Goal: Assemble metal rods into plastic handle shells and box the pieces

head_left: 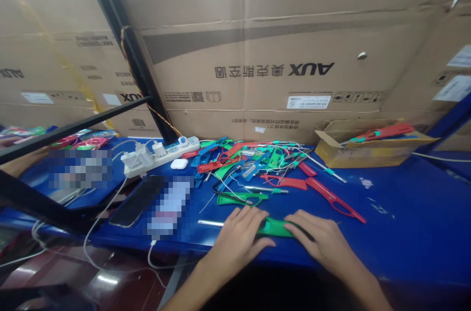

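Observation:
A green long-necked gas lighter [277, 228] lies level near the front edge of the blue table, its metal tube [210, 223] pointing left. My left hand [245, 232] is closed over its neck end, hiding part of the tube. At the handle end my right hand [316, 237] grips with thumb and fingers. Just beyond my hands are a green handle shell [241, 198], a red handle shell [334, 200] and a metal tube with a green collar [267, 189]. Behind them spreads a pile of lighter parts [250, 161] in red, green and blue.
A cardboard box [364, 153] holding red lighters stands at the back right. To the left are a power strip [162, 154] with chargers, a white earbud case [179, 164] and two phones, one dark [138, 201]. A black metal post crosses the left side; another person's arm shows beyond it.

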`<move>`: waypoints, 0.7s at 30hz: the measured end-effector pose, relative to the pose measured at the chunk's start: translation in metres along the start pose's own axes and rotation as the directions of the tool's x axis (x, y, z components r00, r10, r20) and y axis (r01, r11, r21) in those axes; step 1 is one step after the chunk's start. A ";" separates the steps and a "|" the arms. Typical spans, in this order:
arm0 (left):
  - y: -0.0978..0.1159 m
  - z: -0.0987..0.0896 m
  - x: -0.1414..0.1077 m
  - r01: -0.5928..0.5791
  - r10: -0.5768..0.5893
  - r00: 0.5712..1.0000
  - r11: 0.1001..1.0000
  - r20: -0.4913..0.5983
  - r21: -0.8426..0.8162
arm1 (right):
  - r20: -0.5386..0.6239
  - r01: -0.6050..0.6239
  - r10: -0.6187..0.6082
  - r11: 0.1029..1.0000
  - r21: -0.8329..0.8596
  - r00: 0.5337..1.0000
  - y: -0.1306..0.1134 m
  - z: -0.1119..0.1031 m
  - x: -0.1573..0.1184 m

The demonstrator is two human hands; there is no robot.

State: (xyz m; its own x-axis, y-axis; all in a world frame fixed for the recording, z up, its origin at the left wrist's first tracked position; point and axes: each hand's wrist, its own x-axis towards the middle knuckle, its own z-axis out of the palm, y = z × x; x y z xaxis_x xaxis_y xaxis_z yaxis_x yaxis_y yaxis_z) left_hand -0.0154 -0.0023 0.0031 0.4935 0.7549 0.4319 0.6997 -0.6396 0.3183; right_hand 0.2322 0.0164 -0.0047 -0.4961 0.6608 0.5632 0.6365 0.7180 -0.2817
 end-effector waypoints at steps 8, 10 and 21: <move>0.003 -0.004 0.006 0.033 -0.035 0.997 0.999 0.062 0.039 | -0.106 -0.048 0.037 0.994 -0.102 0.994 0.001 -0.003 0.004; 0.005 -0.006 0.008 0.018 -0.022 0.996 0.998 0.081 0.052 | -0.165 -0.036 0.012 0.989 -0.145 0.986 0.001 -0.005 0.004; 0.005 -0.006 0.008 0.023 -0.027 0.991 0.999 0.131 0.034 | -0.336 -0.242 0.110 0.893 -0.379 0.935 0.048 -0.040 -0.021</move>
State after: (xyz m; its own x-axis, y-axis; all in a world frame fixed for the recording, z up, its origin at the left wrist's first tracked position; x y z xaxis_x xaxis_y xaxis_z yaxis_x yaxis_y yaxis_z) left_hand -0.0109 -0.0005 0.0136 0.5376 0.7845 0.3091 0.7278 -0.6169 0.2996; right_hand 0.2969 0.0280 0.0013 -0.1953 0.6238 0.7568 0.9124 0.3985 -0.0930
